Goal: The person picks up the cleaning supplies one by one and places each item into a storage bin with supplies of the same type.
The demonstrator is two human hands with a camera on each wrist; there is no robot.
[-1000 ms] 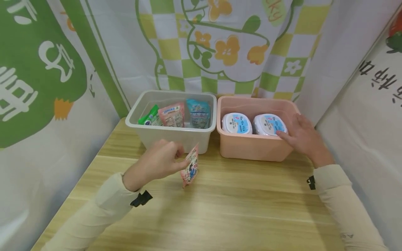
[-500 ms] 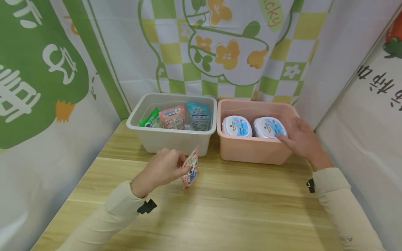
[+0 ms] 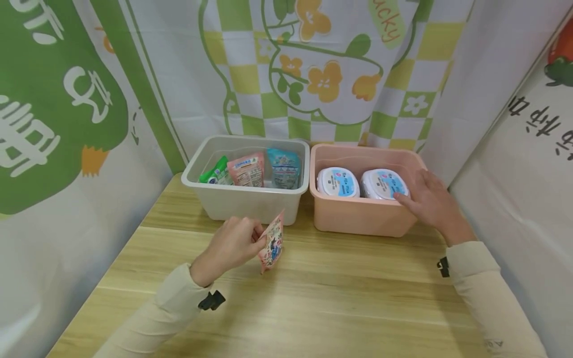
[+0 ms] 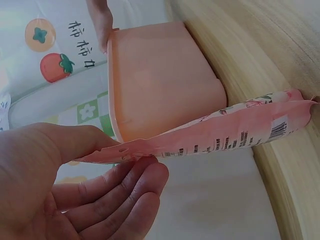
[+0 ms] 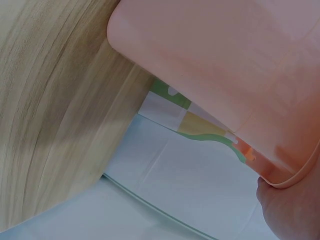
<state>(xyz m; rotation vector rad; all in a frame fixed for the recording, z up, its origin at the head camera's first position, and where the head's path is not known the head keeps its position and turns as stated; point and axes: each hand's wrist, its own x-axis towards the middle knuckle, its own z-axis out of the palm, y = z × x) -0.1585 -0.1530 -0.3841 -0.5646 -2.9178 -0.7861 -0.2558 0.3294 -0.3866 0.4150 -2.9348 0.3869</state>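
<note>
In the head view my left hand (image 3: 230, 246) pinches the side edge of a pink printed pouch (image 3: 272, 244) between thumb and fingers. The pouch stands on edge close over the table, in front of the light grey bin (image 3: 248, 201). Its pink back (image 4: 235, 131), with small print and a barcode, shows in the left wrist view. My right hand (image 3: 436, 204) rests on the front right corner of the pink bin (image 3: 360, 216), thumb over the front rim. Two white tubs with blue-and-white lids, a left tub (image 3: 337, 182) and a right tub (image 3: 384, 184), sit inside it.
The grey bin holds a green packet (image 3: 217, 171), a pink packet (image 3: 247, 170) and a blue packet (image 3: 284, 168). Both bins stand side by side at the back of the wooden table (image 3: 340, 298), against a printed curtain (image 3: 327, 59). White fabric walls rise at both sides.
The head view has tilted slightly, so the bins sit a little lower. My left hand has drawn slightly toward me, its fingers closer on the pouch. My right hand stays on the pink bin.
</note>
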